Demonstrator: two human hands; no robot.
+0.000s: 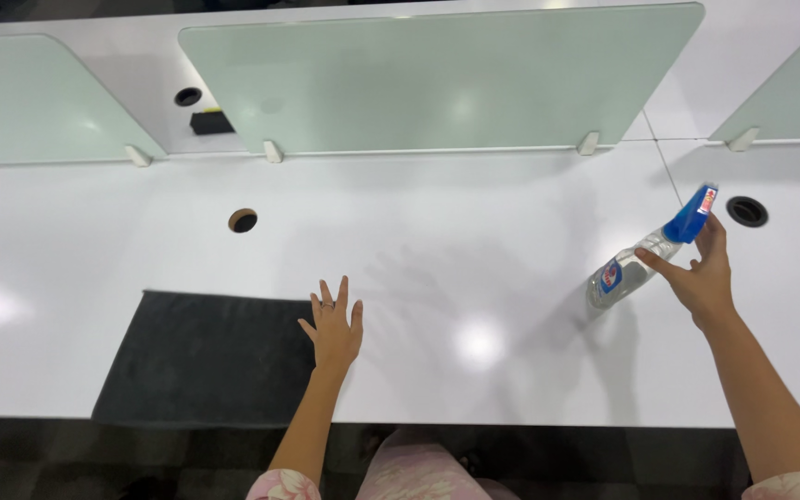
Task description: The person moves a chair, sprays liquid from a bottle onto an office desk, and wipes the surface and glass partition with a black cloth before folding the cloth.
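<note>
The spray bottle (645, 255) is on the right side of the white desk (474, 268). It is see-through with a blue spray top. It leans over. Its long way runs from the low end, down and to the left, up to the blue top, up and to the right. The blue top points toward the far right side of the desk. The low end touches the desk or is just above it; I cannot tell which. The bottle looks clear inside, and I cannot tell how much is in it.

The right hand (704, 278) holds the bottle near the top. Its fingers (717, 231) are wrapped around the neck, just under the blue part. One finger lies along the clear part.

The left hand (333, 329) is well apart from the bottle. It lies flat with its fingers spread out and holds nothing. It rests at the right edge of a dark grey cloth (201, 356), which lies flat on the near side of the desk.

A round hole (747, 211) is in the desk just to the right of the bottle top. Another round hole (243, 220) is farther left, beyond the cloth. Pale green screens (437, 79) stand up along the back of the desk.
</note>
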